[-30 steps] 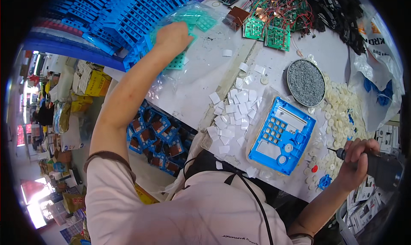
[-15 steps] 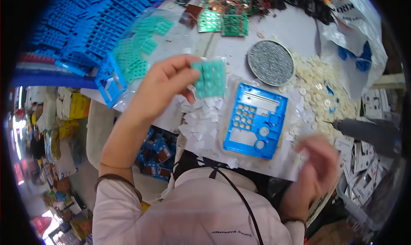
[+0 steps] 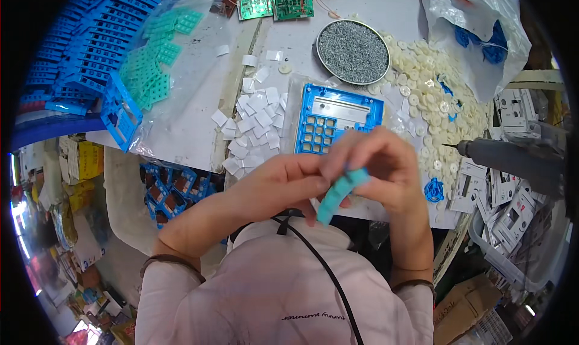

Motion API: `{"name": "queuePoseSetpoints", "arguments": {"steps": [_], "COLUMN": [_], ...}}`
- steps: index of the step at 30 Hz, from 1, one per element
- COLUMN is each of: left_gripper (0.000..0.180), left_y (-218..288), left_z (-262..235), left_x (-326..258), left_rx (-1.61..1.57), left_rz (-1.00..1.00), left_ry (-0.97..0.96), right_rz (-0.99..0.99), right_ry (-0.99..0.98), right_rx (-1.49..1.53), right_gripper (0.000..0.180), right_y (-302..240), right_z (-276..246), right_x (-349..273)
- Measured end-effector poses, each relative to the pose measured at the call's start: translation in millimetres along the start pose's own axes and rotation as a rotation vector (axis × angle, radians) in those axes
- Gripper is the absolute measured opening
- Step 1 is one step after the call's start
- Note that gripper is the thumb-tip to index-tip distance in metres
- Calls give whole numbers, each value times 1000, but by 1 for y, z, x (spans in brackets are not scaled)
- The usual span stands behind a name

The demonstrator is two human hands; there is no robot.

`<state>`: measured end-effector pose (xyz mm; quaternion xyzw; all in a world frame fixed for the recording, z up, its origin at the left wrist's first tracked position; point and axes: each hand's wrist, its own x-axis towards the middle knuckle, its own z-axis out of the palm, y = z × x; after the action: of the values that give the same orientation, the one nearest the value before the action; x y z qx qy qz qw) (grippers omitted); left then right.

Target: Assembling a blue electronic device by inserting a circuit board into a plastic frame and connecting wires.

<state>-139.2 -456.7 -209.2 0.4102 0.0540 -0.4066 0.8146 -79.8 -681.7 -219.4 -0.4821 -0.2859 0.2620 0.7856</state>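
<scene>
A teal rubber keypad [image 3: 333, 201] is held bent in front of my chest, at the table's near edge. My left hand [image 3: 282, 185] pinches it from the left, and my right hand [image 3: 383, 164] grips its upper right end. The fingers of both hands meet near its top and cover part of it. Just beyond them lies a blue plastic casing [image 3: 306, 114] with square key holes and a pale window strip. My hands hide the casing's lower part.
White paper squares [image 3: 259, 119] lie left of the casing. A round dish of small metal screws [image 3: 353, 51] stands behind it, with cream plastic discs [image 3: 443, 98] heaped to the right. Further right is a grey power screwdriver [image 3: 506, 158]. Teal keypads [image 3: 148, 79] and stacked blue casings [image 3: 114, 43] sit far left.
My left hand has brought the keypad down and right, toward my chest. My right hand has come in from the right and taken hold of it. The keypad is now bent; the view has shifted.
</scene>
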Motion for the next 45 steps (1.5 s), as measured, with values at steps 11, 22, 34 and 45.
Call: {"name": "queuePoseSetpoints", "arguments": {"steps": [11, 22, 34, 45], "left_gripper": [19, 27, 23, 12], "left_y": [-8, -16, 0, 90], "left_z": [-46, -53, -55, -69], "left_x": [-12, 13, 16, 62], "left_rx": [1176, 1470, 1521, 1641], "left_rz": [589, 871, 854, 944], "left_ry": [517, 360, 305, 395], "right_rz": [263, 205, 161, 240], "right_ry": [-60, 104, -186, -256], "right_rx": [-925, -1113, -1509, -1504], "right_gripper": [22, 24, 89, 98], "right_y": [-11, 23, 24, 18], "right_z": [-8, -9, 23, 19], "right_x": [37, 42, 1, 3]}}
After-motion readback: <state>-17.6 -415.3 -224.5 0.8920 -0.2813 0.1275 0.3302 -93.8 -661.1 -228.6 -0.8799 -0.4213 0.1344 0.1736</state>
